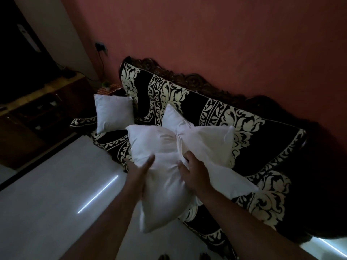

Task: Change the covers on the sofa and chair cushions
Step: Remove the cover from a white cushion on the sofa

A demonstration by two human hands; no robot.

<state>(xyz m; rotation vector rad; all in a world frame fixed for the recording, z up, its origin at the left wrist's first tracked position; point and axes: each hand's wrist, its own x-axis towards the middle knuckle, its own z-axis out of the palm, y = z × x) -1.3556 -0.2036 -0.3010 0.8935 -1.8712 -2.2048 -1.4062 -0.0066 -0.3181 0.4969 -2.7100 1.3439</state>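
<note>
The right grip [193,171] clenches the puckered middle of a plump white uncovered fabric cushion [163,199], which is held over the front edge of the black-and-cream floral-patterned sofa [262,147]. The left grip [139,170] lies against the cushion's side with most fingers hidden, so I cannot tell whether it grasps. More white cushions overlap behind it, and their edges are hard to separate in the dimness.

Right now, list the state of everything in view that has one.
Front cushion: bare, creased, in both hands.
Left hand: flat against front cushion.
Right hand: pinching front cushion's seam.
Far cushion: bare, propped upright on sofa.
Sofa: draped in patterned cloth.
</note>
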